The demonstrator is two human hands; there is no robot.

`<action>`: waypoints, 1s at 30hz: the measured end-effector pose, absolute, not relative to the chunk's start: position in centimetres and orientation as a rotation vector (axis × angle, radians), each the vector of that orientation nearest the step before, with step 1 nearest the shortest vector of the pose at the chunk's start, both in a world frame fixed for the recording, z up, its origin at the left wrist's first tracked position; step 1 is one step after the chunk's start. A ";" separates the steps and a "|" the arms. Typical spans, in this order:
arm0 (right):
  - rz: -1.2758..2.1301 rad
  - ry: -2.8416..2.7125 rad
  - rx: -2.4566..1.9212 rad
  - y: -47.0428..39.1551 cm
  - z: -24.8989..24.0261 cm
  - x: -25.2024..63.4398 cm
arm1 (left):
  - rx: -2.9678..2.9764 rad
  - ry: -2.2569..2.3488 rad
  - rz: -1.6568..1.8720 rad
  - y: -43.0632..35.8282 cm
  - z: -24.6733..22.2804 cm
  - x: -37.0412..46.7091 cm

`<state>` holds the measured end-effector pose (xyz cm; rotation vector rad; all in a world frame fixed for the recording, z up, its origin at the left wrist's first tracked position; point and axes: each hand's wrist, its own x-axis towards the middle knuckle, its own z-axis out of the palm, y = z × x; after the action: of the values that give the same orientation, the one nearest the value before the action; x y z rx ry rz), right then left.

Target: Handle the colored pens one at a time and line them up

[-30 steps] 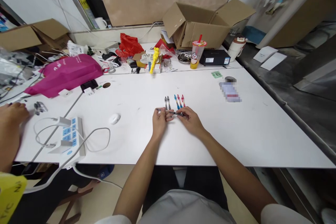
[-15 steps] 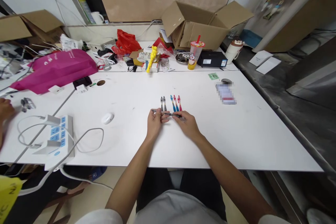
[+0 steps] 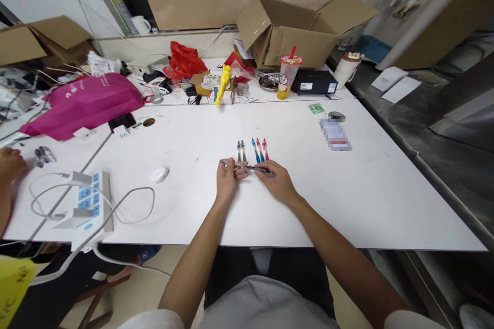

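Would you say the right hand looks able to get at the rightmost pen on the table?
Probably yes: the rightmost pen lies just beyond the right hand with nothing visibly blocking it, though that hand holds a slim pen-like object.

Smooth tabletop (image 3: 193, 200), matt cardboard box (image 3: 299, 47), crinkled plastic bag (image 3: 187, 59), smooth plastic cup (image 3: 289, 69), glossy plastic pens (image 3: 260, 150)

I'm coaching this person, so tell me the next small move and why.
Probably draw the left hand and right hand slightly back toward the body: they hold a slim dark object crosswise, close to the near ends of two dark pens and three coloured pens, so a slip might knock them.
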<state>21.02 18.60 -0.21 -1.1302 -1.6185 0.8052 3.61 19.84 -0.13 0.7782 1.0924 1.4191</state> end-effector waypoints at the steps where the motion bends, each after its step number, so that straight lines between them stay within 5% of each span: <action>1: 0.803 -1.608 -1.142 18.5 -0.1 21.1 | 0.771 1.089 1.433 19.9 -0.2 3.6; 30: 1.062 -1.533 -1.239 18.0 0.3 23.0 | 0.738 1.124 1.509 19.5 0.9 3.3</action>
<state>23.04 18.03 0.31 -1.2389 -1.5333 1.0622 3.32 19.49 0.94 0.7382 1.1237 1.5087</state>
